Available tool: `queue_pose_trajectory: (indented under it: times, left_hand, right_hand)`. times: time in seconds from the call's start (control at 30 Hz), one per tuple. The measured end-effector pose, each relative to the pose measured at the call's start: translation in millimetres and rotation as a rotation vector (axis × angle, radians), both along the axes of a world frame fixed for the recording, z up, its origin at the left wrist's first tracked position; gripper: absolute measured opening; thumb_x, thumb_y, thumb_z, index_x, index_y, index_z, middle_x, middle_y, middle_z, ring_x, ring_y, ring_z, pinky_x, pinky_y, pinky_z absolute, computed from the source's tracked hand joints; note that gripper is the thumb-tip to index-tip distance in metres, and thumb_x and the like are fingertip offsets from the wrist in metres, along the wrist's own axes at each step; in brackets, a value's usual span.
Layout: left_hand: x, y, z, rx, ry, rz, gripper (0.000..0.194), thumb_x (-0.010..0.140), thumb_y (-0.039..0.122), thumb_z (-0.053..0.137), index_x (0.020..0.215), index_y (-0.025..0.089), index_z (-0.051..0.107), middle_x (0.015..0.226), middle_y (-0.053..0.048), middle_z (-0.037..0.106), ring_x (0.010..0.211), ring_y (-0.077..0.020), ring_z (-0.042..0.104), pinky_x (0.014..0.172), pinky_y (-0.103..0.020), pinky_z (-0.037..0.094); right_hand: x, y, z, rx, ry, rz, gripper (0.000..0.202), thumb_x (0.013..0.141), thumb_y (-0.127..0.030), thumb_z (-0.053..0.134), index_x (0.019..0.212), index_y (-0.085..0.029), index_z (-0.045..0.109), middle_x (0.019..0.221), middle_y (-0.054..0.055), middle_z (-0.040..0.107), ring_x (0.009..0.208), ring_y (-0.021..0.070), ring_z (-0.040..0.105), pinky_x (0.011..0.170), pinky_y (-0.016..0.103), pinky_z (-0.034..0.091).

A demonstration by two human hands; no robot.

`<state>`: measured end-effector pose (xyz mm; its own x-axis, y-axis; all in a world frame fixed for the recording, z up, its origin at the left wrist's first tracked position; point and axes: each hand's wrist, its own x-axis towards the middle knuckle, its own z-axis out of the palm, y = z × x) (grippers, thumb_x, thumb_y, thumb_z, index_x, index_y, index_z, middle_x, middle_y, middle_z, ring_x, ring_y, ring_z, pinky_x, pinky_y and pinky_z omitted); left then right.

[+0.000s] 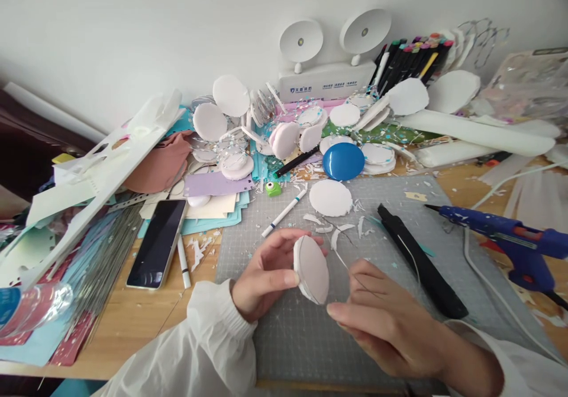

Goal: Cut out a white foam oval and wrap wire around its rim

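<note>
Between the thumb and fingers of my left hand [270,273] is a white oval foam disc [312,270], tilted on edge, with a thin dark line along its rim. My right hand [384,311] is just right of the disc and apart from it. Its fingers are closed on a thin strand [339,259], perhaps wire or thread, that runs up toward the scraps. Another white oval disc [331,198] lies flat on the grey cutting mat [284,344], with curled white trimmings [335,237] below it. A blue oval piece [343,161] rests just behind.
A black cutter-like tool [421,261] and a blue glue gun [510,231] with its cord lie to the right. A white pen [284,209], a green punch [273,189] and a phone [156,244] are on the left. Piled white discs [231,95] and a two-headed lamp [326,80] stand behind.
</note>
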<state>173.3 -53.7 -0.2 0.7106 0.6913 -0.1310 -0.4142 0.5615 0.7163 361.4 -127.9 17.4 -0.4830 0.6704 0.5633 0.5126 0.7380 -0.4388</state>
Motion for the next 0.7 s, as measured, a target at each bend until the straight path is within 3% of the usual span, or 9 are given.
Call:
queue_pose_trajectory:
  times: [0.5,0.7]
  left_hand:
    - [-1.0,-1.6,-0.8,-0.033,0.025,-0.014,0.050,0.067,0.034,0.080,0.113,0.022,0.063,0.119,-0.010,0.066,0.112,-0.0314,0.061,0.090,-0.040,0.048]
    - [-3.4,-1.1,-2.0,-0.094,-0.021,-0.018,0.046,0.075,0.038,0.073,0.116,0.020,0.061,0.122,-0.011,0.064,0.111,-0.0314,0.062,0.088,-0.040,0.050]
  right_hand:
    - [-2.4,1.8,-9.2,0.094,-0.063,-0.030,0.020,0.093,-0.011,0.042,0.105,-0.014,0.058,0.057,-0.004,0.054,0.056,0.0129,0.041,0.062,0.030,0.036]
    - [1.2,0.0,-2.6,0.126,0.050,-0.095,0.020,0.087,-0.005,0.045,0.100,-0.015,0.056,0.076,0.002,0.061,0.068,0.0117,0.053,0.071,0.032,0.045]
